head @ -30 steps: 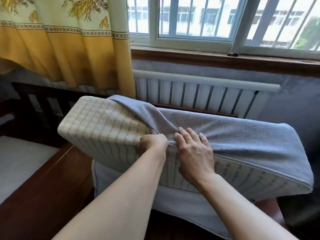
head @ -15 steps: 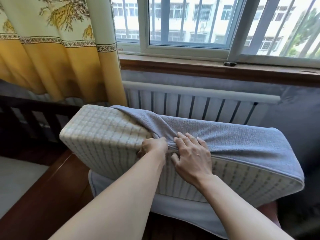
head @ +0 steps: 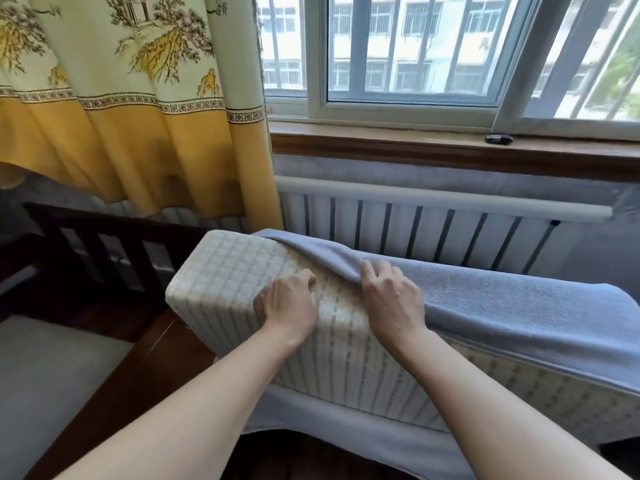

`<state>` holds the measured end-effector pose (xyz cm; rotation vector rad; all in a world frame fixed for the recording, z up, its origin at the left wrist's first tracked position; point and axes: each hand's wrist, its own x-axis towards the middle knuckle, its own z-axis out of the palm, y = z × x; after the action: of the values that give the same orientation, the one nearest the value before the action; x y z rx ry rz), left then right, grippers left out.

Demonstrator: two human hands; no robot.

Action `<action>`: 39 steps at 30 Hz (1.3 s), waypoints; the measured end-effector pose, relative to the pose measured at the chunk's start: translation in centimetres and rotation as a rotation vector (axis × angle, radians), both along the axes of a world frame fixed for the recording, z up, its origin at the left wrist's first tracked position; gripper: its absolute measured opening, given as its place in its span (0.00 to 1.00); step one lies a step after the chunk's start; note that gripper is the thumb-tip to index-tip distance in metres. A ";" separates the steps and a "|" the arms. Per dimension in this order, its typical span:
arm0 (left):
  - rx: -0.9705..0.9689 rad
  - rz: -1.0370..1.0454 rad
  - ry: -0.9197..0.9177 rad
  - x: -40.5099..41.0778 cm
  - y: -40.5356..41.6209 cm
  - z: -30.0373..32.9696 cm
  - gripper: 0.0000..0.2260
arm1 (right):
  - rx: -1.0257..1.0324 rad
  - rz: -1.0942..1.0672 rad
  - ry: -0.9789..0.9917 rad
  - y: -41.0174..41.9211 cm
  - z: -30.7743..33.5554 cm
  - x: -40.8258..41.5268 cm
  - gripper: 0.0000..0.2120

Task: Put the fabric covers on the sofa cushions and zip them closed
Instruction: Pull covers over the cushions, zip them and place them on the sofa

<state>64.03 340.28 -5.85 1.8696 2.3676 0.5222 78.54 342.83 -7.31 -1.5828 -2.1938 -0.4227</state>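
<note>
Cover halfway on the cushion

Left hand (head: 289, 304) lies flat on the bare cushion (head: 239, 271), holding nothing; right hand (head: 391, 299) pinches the grey cover (head: 502, 306) edge. Cushion rests across the wooden sofa frame (head: 138, 372).

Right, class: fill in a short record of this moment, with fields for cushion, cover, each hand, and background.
cushion: cream checked foam sofa cushion, left end bare
cover: grey woven fabric cover, over the right part only
left hand: left hand pressed on the bare cushion
right hand: right hand gripping the cover's edge
background: white ribbed radiator, yellow patterned curtain
</note>
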 end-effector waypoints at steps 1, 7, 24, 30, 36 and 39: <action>0.039 -0.044 0.062 -0.6 0.6 -0.4 0.11 | 0.069 -0.003 -0.056 0.4 0.2 -0.6 0.14; 0.020 -0.298 0.033 -5.1 5.1 -1.6 0.22 | 0.367 -0.011 -0.320 3.9 0.0 -3.4 0.09; 0.064 -0.457 -0.077 -11.5 12.3 -1.5 0.13 | 0.570 0.221 -0.465 11.5 0.8 -10.0 0.08; -0.096 -0.404 -0.151 -12.0 13.7 -0.9 0.14 | 0.451 0.169 -0.370 13.0 0.9 -10.8 0.08; -0.111 -0.385 -0.112 -11.6 15.0 -0.7 0.14 | 0.180 -0.151 -0.073 12.2 0.4 -12.9 0.15; -0.092 -0.319 -0.096 -11.2 16.0 -0.8 0.11 | 0.147 -0.260 0.046 12.2 -0.5 -14.1 0.16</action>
<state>52.84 356.23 -6.66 2.0726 1.9459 0.4505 64.43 355.04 -7.78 -1.7821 -1.8818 -0.6032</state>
